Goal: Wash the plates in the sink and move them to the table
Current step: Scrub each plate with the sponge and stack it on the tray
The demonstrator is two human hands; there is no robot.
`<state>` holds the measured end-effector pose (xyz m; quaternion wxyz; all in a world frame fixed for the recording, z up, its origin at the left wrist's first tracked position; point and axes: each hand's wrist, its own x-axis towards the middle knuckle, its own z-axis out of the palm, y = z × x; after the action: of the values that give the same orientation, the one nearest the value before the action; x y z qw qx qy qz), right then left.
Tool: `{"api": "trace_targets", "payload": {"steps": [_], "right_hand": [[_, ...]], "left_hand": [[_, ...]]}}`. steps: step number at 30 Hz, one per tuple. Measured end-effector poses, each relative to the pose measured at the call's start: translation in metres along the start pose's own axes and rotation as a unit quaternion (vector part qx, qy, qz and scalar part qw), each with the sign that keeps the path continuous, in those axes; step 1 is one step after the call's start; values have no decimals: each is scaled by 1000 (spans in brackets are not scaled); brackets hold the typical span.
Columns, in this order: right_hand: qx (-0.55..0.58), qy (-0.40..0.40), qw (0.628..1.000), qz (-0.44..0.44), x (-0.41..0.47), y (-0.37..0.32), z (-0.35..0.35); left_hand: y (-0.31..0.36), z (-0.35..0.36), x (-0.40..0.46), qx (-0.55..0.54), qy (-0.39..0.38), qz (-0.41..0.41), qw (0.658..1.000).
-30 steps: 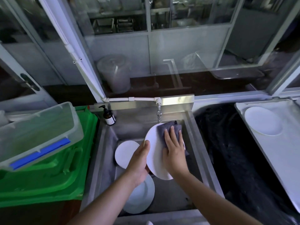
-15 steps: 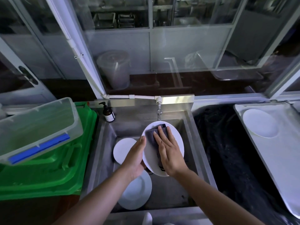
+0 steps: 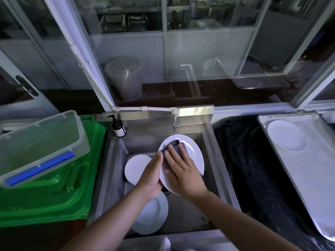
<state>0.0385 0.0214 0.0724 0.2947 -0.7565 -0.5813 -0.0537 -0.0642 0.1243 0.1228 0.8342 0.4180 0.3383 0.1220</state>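
Over the steel sink (image 3: 215, 149) my left hand (image 3: 152, 175) grips the left rim of a white plate (image 3: 194, 151), held tilted under the tap (image 3: 174, 124). My right hand (image 3: 183, 169) presses a dark grey cloth (image 3: 172, 144) flat against the plate's face, fingers straight. Two more white plates lie in the basin: one (image 3: 135, 167) at the left, one (image 3: 154, 216) near the front, partly under my left forearm. A washed plate (image 3: 286, 135) sits on the white table (image 3: 319, 178) at the right.
A brown soap pump bottle (image 3: 118, 128) stands at the sink's back left corner. A clear lidded box (image 3: 36, 145) rests on green plastic bins (image 3: 54, 192) to the left. Black plastic sheeting (image 3: 253, 169) fills the gap between sink and table. Glass panels rise behind.
The plate has tipped from edge-on to face up. My right hand with the cloth has slid down and toward the left over the plate's face. The left hand keeps its grip.
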Motion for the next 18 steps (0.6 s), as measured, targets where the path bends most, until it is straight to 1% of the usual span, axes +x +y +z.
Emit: {"api": "trace_targets", "payload": {"steps": [1, 2, 4, 5, 6, 8, 9, 11, 12, 13, 15, 16, 17, 18], "right_hand": [[-20, -4, 1000, -2, 4, 18, -1], [-26, 2, 999, 37, 9, 33, -5], [7, 31, 986, 165, 20, 41, -11], [29, 47, 980, 191, 24, 32, -10], [35, 64, 982, 171, 25, 19, -8], [23, 86, 995, 52, 20, -8, 2], [15, 84, 996, 5, 13, -14, 7], [-3, 68, 997, -43, 8, 2, 3], [-23, 58, 997, -35, 9, 17, -1], [-28, 51, 998, 10, 11, 32, -4], [-1, 73, 987, 142, 20, 41, -10], [10, 89, 982, 167, 23, 32, -10], [10, 102, 984, 145, 23, 19, -6], [1, 99, 991, 86, 18, 5, 0]], "left_hand": [[1, 0, -1, 2, 0, 0, 1000], [2, 2, -4, 5, 1, -2, 1000], [3, 6, -8, 10, -1, -3, 1000], [3, 8, -8, 14, -6, -3, 1000], [3, 9, -7, 15, -4, -2, 1000], [2, 7, -3, 18, -2, 8, 1000], [2, 5, -1, 15, -6, 13, 1000], [4, 0, -2, 10, -14, 13, 1000], [5, -1, -4, 9, -13, 9, 1000], [7, 0, -7, 10, -4, 5, 1000], [6, 0, -9, 10, 1, 10, 1000], [6, 1, -9, 11, -1, 13, 1000], [6, 3, -9, 10, 2, 14, 1000], [7, 5, -8, 5, 4, 14, 1000]]}}
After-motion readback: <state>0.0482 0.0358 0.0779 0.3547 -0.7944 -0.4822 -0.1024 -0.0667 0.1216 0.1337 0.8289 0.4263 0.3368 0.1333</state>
